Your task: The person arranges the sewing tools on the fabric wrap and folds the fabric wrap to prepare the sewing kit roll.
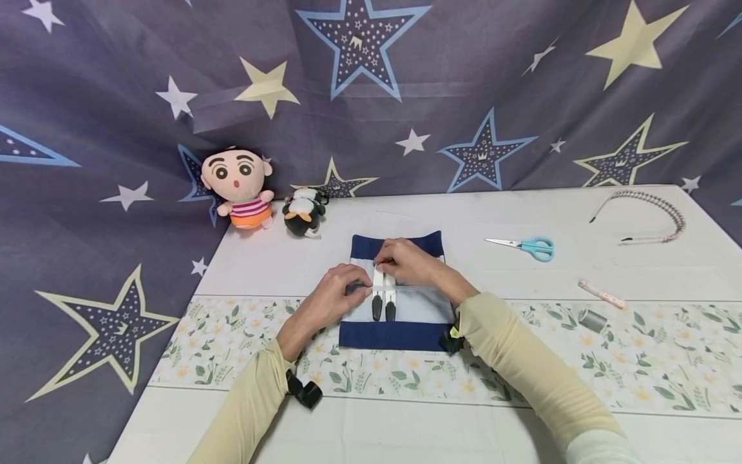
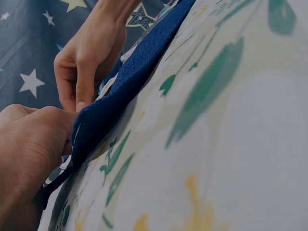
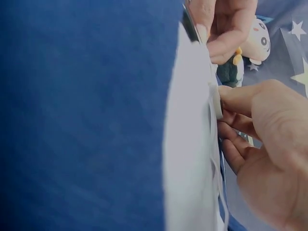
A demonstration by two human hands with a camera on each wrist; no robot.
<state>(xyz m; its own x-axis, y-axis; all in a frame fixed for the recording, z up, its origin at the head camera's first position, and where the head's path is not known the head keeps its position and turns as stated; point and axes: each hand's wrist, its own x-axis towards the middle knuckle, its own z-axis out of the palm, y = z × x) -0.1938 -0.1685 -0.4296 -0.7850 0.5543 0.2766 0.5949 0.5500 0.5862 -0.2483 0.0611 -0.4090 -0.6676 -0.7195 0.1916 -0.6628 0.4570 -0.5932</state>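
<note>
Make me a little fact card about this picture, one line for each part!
Right hand: pinches the upper end of a slim white tool with a black tip
Beside it: a matching tool
Left hand: seems to pinch a pale, narrow band
Underneath: navy-and-white cloth
Toys: round-headed plush doll; black-and-white plush penguin
Right side: metal scissors with light-blue handles; curved headband; grey cylindrical spool; slim pink-and-white object, unclear

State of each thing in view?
Navy-edged pale fabric piece: spread open
Two slim white, black-ended implements: side by side
Left hand: fingers curled, grip unclear
Right hand: pinching one implement's end
Blue-handled metal scissors: closed
Grey cylindrical spool: on its side
Pink-and-white stick: lying
Thin curved headband: lying
Striped plush doll: upright
Black-and-white penguin plush: pose unclear
</note>
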